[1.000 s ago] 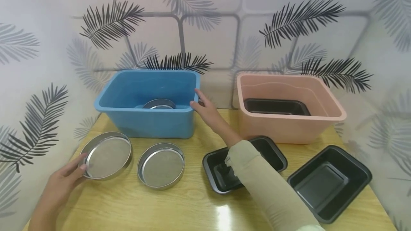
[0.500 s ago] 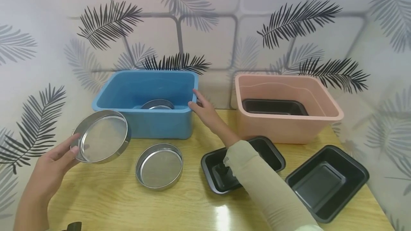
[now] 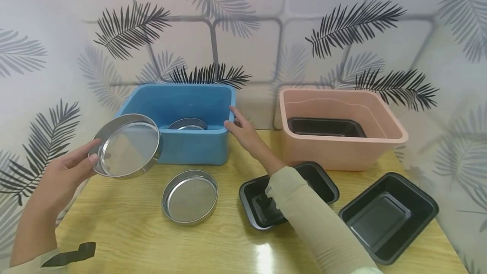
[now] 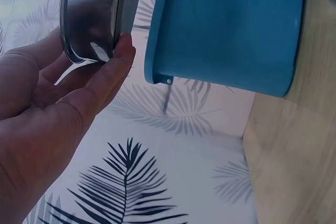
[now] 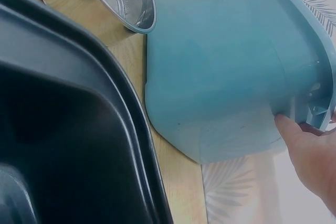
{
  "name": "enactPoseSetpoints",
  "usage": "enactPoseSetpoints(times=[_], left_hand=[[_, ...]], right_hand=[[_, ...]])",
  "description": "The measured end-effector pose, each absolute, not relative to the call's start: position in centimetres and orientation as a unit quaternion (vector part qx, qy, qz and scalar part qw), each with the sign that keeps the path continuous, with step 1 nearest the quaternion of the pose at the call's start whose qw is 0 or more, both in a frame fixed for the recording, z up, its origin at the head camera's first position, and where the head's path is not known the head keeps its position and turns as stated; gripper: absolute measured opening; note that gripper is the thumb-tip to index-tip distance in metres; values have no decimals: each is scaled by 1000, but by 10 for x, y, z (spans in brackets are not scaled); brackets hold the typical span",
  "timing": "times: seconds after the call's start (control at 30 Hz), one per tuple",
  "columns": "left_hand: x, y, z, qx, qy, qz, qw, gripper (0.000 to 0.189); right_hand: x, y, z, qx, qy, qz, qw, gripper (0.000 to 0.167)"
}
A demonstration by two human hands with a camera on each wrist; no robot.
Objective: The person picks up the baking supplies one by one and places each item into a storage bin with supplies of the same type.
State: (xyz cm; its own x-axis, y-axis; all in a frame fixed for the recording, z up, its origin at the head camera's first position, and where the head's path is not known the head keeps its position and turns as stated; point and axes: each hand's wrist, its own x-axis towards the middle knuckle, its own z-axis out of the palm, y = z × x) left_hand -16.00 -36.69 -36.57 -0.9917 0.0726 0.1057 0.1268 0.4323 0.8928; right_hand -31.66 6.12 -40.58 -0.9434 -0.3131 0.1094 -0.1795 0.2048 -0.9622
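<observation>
My left hand [image 3: 62, 176] pinches the edge of a round silver cake pan [image 3: 131, 149], thumb on one side and fingers on the other. The cake pan is raised and tilted at the front left corner of the blue plastic bin [image 3: 194, 147], hiding that corner in the head view. My right hand [image 3: 247, 136] grips the bin's right rim; in the right wrist view the thumb presses the outer wall [image 5: 231, 93]. Inside the bin lies another round pan [image 3: 188, 123], partly hidden by the front wall. A second silver cake pan [image 3: 190, 198] sits on the table before the bin.
A pink bin [image 3: 331, 153] stands to the right with a black loaf pan [image 3: 327, 127] inside. Two black rectangular pans lie on the wooden table [image 3: 160, 244]: one [image 3: 316, 181] under my right forearm, another [image 3: 388, 219] near the right edge. A patterned wall backs everything.
My left hand has lifted the cake pan off the table, up and slightly right to the blue bin's front left corner. My right hand has stayed on the bin's rim.
</observation>
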Motion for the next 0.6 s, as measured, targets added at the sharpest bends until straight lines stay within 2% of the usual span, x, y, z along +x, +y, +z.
enactPoseSetpoints(times=[0.6], left_hand=[[-229,-340,-325,-91,-874,-478,16,58]], right_hand=[[-317,61,-407,-163,768,-617,53,67]])
